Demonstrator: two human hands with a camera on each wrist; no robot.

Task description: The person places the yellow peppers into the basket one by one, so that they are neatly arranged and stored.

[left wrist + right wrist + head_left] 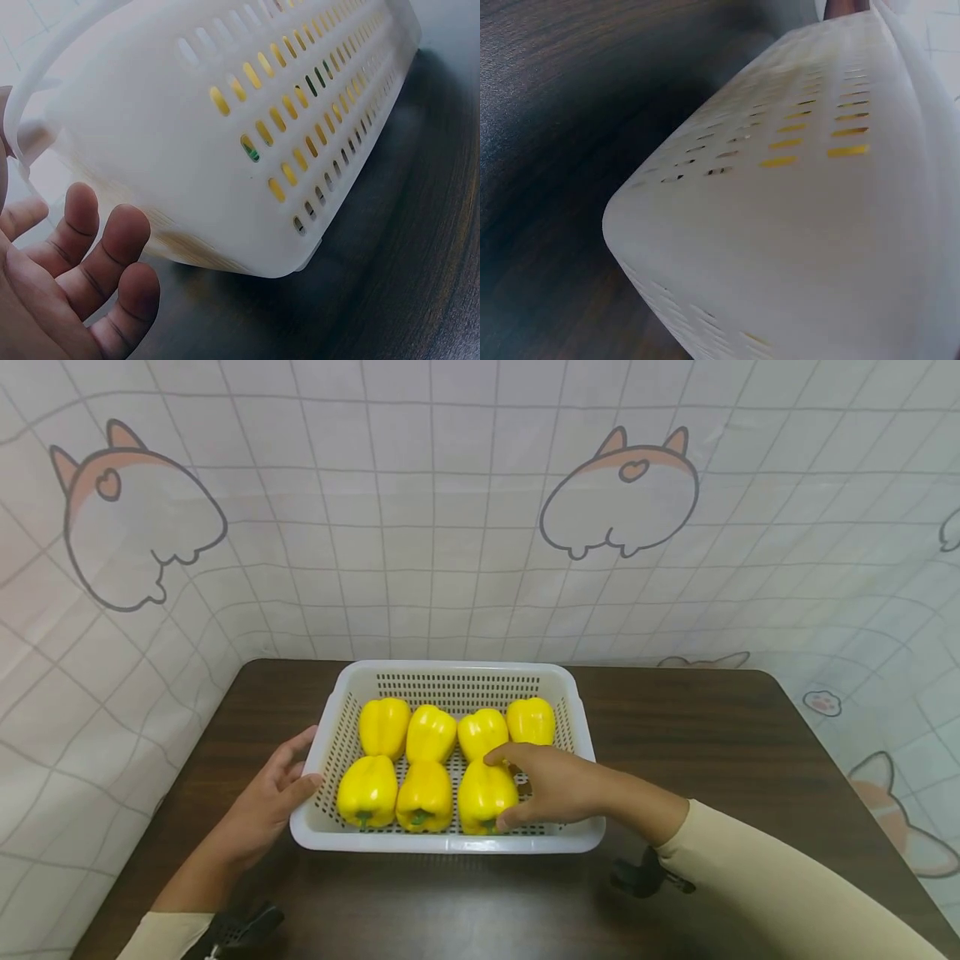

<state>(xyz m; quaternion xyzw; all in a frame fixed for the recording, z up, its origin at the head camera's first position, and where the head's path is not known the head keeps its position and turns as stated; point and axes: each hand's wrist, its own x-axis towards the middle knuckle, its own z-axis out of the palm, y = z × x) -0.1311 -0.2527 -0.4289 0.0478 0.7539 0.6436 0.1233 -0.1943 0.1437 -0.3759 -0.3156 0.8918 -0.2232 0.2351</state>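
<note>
A white slotted plastic basket [450, 842] holds several yellow bell peppers in two rows. My left hand [273, 802] is at its left rim, thumb on top of the edge. In the left wrist view, the other fingers [124, 232] curl loosely outside the wall, apart from it. My right hand [558, 781] reaches over the right side of the basket. Its thumb and index finger span a yellow bell pepper [486, 797] in the front row, with fingertips at both ends. The right wrist view shows the basket's outer wall [780, 232] but not the right hand's fingers.
The basket stands on a dark wooden table [690, 727]. A white gridded curtain [450, 527] with cartoon animal prints hangs behind the table and along both sides. More yellow bell peppers, such as one at the back left [384, 727], lie around the right hand's pepper.
</note>
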